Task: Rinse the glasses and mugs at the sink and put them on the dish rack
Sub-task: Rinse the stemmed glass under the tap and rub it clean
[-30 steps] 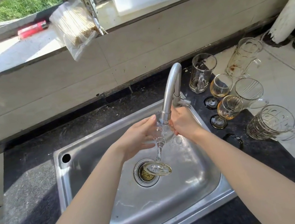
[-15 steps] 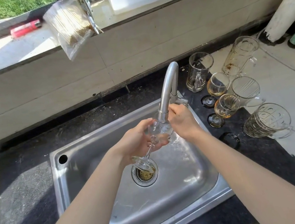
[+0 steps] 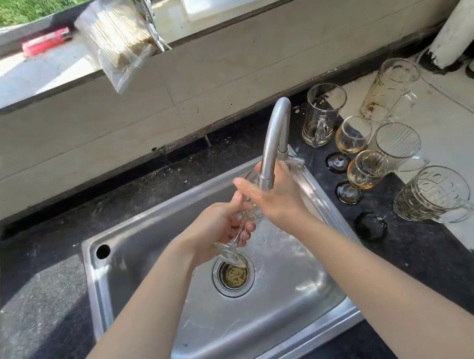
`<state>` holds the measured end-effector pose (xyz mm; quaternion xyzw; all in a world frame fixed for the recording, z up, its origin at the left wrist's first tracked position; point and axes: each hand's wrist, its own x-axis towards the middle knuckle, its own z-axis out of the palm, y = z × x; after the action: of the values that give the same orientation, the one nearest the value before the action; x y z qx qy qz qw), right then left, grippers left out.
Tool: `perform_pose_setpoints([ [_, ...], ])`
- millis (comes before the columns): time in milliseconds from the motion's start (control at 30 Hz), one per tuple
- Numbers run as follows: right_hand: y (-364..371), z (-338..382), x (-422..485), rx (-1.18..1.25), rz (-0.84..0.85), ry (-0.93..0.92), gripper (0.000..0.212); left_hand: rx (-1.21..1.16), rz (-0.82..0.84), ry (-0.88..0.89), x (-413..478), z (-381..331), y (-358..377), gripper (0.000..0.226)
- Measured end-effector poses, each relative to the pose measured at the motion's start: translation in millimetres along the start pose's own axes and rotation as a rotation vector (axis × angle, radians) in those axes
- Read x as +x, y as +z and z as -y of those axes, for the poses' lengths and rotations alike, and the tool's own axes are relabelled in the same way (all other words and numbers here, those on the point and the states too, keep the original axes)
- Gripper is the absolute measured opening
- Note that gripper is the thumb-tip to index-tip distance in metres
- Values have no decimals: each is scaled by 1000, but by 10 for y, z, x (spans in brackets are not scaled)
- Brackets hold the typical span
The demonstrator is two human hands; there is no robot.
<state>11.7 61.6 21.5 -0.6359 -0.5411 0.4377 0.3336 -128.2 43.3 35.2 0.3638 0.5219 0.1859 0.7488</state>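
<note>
glass: we see the wine glass [image 3: 232, 254] tilted over the sink [image 3: 192, 329], bowl up under the faucet [image 3: 273, 141], foot low, just above the drain strainer [image 3: 233, 275]
left hand [image 3: 219, 230]: fingers curled round the stem and lower bowl
right hand [image 3: 274, 198]: fingers straight and together, palm flat against the bowl's far side
bowl: between both hands; we can't tell what's inside
strainer: yellowish scraps in it
counter right: clear mug [image 3: 322, 115], stained mug [image 3: 387, 89], tumbler [image 3: 397, 144], patterned mug [image 3: 431, 195]
stemmed pair: rear goblet [image 3: 351, 135] and front goblet [image 3: 367, 169] each hold amber liquid
stained mug: brown residue at the bottom
</note>
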Motion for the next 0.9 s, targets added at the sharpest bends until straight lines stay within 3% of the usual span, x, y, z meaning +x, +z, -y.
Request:
perform_pose_setpoints([
  [67, -57, 17, 7, 159, 47, 99, 28, -26, 14, -19, -33, 17, -12, 47],
  [167, -118, 12, 88, 685, 118, 406, 11, -98, 43, -35, -74, 32, 2, 50],
  [200, -107, -3, 104, 745, 115, 452, 12, -99, 41, -32, -81, 30, 5, 50],
  [433, -71, 11, 164, 671, -154, 496, 30, 240, -17, -25, -135, 28, -98, 25],
  [500, 50, -5, 121, 639, -194, 421, 27, 152, -35, -25, -128, 40, -91, 23],
  [600, 238, -35, -25, 419, -191, 272, 60, -31, -9, -10, -134, 46, -58, 22],
  [667, 195, -10, -21, 533, -141, 308, 54, -23, 0, -13, -153, 38, -58, 21],
  [733, 57, 13, 72, 897, -2, 466, 18, 4, 19, -38, -187, 34, -77, 22],
  [767, 12, -4, 102, 1023, 34, 538, 12, -1, 30, -51, -199, 35, -86, 22],
  [833, 56, -45, 86, 1097, -7, 600, 17, -27, 26, -74, -216, 49, -87, 22],
  [900, 205, -53, -28, 1026, -114, 559, 39, -16, -12, -84, -213, 96, -49, 22],
])
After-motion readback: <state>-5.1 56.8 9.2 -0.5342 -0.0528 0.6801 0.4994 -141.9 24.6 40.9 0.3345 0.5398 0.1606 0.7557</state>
